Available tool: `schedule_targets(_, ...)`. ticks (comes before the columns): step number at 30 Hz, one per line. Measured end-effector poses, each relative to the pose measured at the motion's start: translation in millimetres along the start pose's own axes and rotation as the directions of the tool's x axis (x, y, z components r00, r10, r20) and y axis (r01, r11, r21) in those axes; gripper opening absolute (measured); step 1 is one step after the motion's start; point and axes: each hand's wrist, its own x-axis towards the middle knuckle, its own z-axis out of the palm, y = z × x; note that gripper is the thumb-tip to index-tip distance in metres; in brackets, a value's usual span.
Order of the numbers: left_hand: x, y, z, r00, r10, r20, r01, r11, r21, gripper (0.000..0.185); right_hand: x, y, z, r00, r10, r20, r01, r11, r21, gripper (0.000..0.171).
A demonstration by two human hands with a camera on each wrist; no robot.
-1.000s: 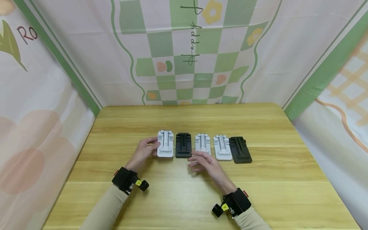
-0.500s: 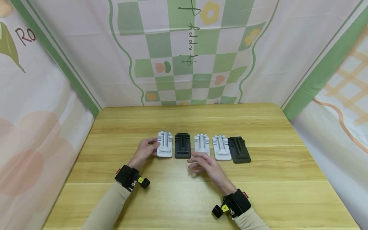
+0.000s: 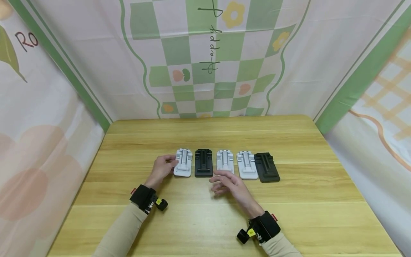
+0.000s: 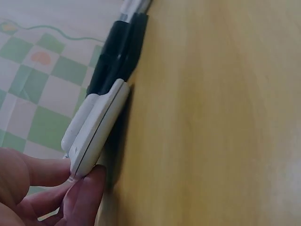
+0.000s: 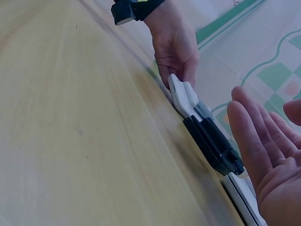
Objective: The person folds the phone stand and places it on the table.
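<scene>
Pinching white stand (image 3: 183, 163): left hand (image 3: 162, 169) | right hand (image 3: 228, 184) relaxed | wooden table (image 3: 289, 214), checkered backdrop (image 3: 208, 53)

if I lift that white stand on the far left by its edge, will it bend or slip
Probably not bend: the white stand looks like hard moulded plastic, keeping its shape where the left hand tips its edge up. Likely light. Its smooth, thin rim may slip from fingertips.
</scene>
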Motion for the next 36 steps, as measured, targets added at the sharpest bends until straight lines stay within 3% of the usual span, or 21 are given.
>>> schedule_targets(5, -0.5, -0.4, 2.6, 0.998, 0.044, -0.055, -0.037, 0.991, 0.132, 0.030, -0.1, -0.3, 0.0, 1.000, -0.001, 0.000, 0.001, 1.000, 0.001, 0.056)
schedule_targets(10, -2.2, 0.1, 4.6, 0.995, 0.073, -0.073, -0.057, 0.978, 0.200, 0.029, -1.0, -0.2, 0.0, 1.000, -0.004, 0.008, 0.004, 1.000, 0.004, 0.055)
schedule_targets(29, -2.8, -4.6, 9.5, 0.982, 0.125, -0.142, -0.090, 0.969, 0.230, 0.028, 0.2, -6.7, -5.8, 1.000, -0.011, -0.021, 0.010, 0.999, -0.032, 0.053)
schedule_targets(33, -4.7, -6.5, 8.6, 0.964, 0.189, -0.187, -0.137, 0.955, 0.263, 0.031, 2.4, -11.6, -12.8, 0.999, -0.021, -0.050, 0.018, 0.999, -0.047, 0.052)
schedule_targets(36, -8.1, -4.8, 6.3, 0.931, 0.282, -0.234, -0.202, 0.928, 0.314, 0.030, 3.5, -15.4, -19.5, 0.997, -0.029, -0.067, 0.024, 0.998, -0.066, 0.052)
